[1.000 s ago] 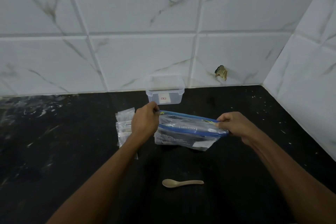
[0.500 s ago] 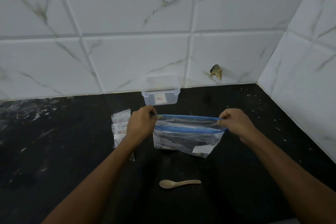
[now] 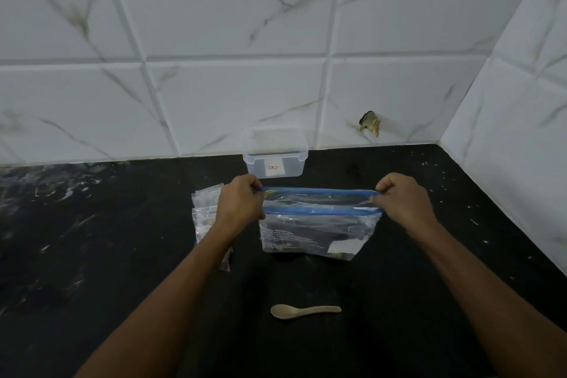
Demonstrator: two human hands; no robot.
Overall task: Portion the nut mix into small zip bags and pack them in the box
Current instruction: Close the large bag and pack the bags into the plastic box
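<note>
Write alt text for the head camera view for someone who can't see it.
A person's left hand and right hand pinch the two ends of a large blue-zippered plastic bag, holding its mouth open above a black countertop. Small zip bags lie at its left, a clear plastic box stands behind against the tiled wall, and a beige spoon lies nearer the camera.

One big zip bag point(image 3: 319, 224), one box point(image 3: 274, 159), one spoon point(image 3: 303, 311).

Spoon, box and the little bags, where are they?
spoon point(image 3: 294, 312), head view, on its bowl.
clear box point(image 3: 275, 167), head view, on its front wall.
small zip bags point(image 3: 205, 218), head view, on the stack's upper left part.
</note>
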